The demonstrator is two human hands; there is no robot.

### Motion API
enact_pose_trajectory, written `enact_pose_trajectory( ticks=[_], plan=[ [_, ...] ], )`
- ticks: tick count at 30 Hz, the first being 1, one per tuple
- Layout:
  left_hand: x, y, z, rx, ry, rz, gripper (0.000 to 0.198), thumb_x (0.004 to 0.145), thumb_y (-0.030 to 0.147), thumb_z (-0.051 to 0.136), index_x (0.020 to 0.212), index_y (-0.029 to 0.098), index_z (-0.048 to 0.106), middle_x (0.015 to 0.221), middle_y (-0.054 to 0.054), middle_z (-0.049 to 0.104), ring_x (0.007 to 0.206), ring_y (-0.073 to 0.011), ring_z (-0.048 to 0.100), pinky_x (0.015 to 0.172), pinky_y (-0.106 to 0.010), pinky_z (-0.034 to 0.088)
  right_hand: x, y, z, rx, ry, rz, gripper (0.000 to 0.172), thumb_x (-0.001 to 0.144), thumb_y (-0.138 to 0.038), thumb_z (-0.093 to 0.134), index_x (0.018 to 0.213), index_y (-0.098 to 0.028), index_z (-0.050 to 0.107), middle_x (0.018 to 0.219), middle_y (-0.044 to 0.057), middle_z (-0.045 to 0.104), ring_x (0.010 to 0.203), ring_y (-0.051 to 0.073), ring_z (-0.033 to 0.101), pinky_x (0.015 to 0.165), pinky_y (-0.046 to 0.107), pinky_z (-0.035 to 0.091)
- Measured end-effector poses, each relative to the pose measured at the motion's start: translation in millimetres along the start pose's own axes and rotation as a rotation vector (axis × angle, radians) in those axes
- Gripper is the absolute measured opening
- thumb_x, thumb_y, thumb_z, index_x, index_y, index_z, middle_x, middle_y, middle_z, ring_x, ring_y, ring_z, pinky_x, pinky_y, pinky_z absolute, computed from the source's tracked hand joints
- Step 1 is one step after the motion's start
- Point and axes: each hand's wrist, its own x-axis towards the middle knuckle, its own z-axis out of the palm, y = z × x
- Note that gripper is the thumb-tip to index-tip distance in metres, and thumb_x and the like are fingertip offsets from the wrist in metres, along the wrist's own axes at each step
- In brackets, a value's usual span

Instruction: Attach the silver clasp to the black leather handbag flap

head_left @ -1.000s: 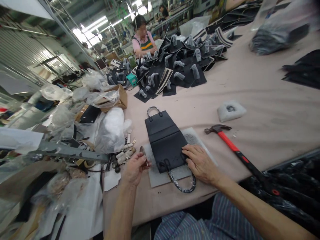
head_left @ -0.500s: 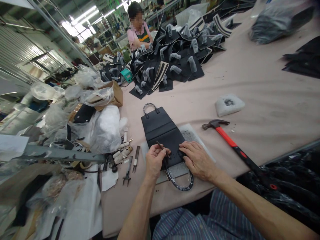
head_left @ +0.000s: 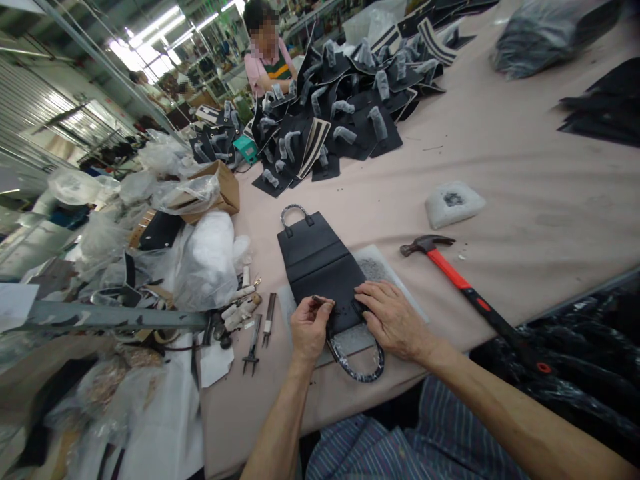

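Observation:
A black bag panel (head_left: 320, 257) with two plastic-wrapped handles lies on a pale board (head_left: 417, 308). My left hand (head_left: 311, 327) pinches a thin dark tool (head_left: 320, 300) over the panel's lower left part. Resting on the lower right part, my right hand (head_left: 390, 317) has its fingers bent over the base of the near handle (head_left: 367, 377); they are apart from the left hand. A hammer (head_left: 453, 270) with a red and black grip lies to the right. Two forked metal tools, one of them a punch (head_left: 254, 347), lie to the left.
Many black panels with wrapped handles (head_left: 343, 110) are heaped at the back, near a person (head_left: 270, 63). A white block (head_left: 454, 202) sits behind the hammer. Plastic bags (head_left: 207, 260) and a cardboard box (head_left: 227, 187) crowd the left side.
The tool in my left hand has tipped lower, and less of it shows above the fingers. The whole view has shifted slightly. My right hand stays on the panel.

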Motion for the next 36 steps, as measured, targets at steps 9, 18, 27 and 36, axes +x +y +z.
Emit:
enact_pose_trajectory(
  ticks=[9,18,27,36],
  plan=[
    [-0.4,-7.0,0.4,-0.045,0.023,-0.016,0.017,0.086,0.033,0.071,0.089,0.017,0.065,0.085,-0.004,0.075,0.081,-0.0173,0.072,0.083,-0.032,0.059,-0.2,-0.8,-1.0,0.008,-0.005,0.007,0.034,0.090,-0.018,0.050,0.122,-0.016,0.062,0.133,0.012,0.061,0.127,0.031,0.049,0.114,0.053,0.033],
    [-0.9,-13.0,-1.4,-0.022,0.014,0.021,0.014,0.089,0.030,0.069,0.091,0.016,0.067,0.088,-0.005,0.075,0.084,-0.0172,0.072,0.084,-0.032,0.058,0.3,-1.4,-1.4,0.023,0.007,0.009,0.033,0.089,-0.018,0.050,0.120,-0.016,0.064,0.131,0.012,0.062,0.126,0.031,0.051,0.112,0.053,0.036],
    [-0.5,-10.4,-1.6,0.017,-0.008,0.049,0.010,0.089,0.027,0.067,0.089,0.017,0.068,0.087,-0.004,0.075,0.082,-0.0159,0.071,0.081,-0.028,0.058,0.0,-0.7,-1.3,0.012,0.005,-0.002,0.033,0.090,-0.018,0.050,0.121,-0.015,0.062,0.131,0.013,0.061,0.127,0.031,0.050,0.113,0.053,0.034],
    [-5.3,-18.5,-4.3,0.173,-0.024,0.169,0.011,0.093,0.026,0.064,0.093,0.019,0.072,0.091,-0.003,0.076,0.085,-0.0162,0.071,0.083,-0.029,0.057,0.1,-1.0,-0.3,0.018,0.018,-0.003,0.033,0.089,-0.017,0.050,0.120,-0.014,0.063,0.131,0.013,0.062,0.127,0.030,0.050,0.114,0.053,0.034]
  ],
)
